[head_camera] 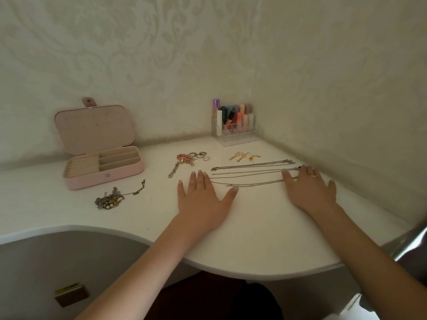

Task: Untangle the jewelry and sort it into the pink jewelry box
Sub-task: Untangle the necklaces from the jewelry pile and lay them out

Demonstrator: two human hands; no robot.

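The pink jewelry box (104, 179) stands open at the left of the white table, its compartments bare. Several silver chains (251, 173) lie stretched out side by side between my hands. My left hand (204, 197) lies flat with spread fingers on their left ends. My right hand (310, 188), with a ring on one finger, lies flat on their right ends. A tangled clump of jewelry (111, 200) sits in front of the box. A bracelet and rings (188, 159) and gold earrings (242, 156) lie farther back.
A clear organizer with lipsticks (235, 125) stands in the back corner against the wall. The white table (242, 245) has a curved front edge, with a grey floor area below on the left. A shiny object (413, 243) pokes in at the right edge.
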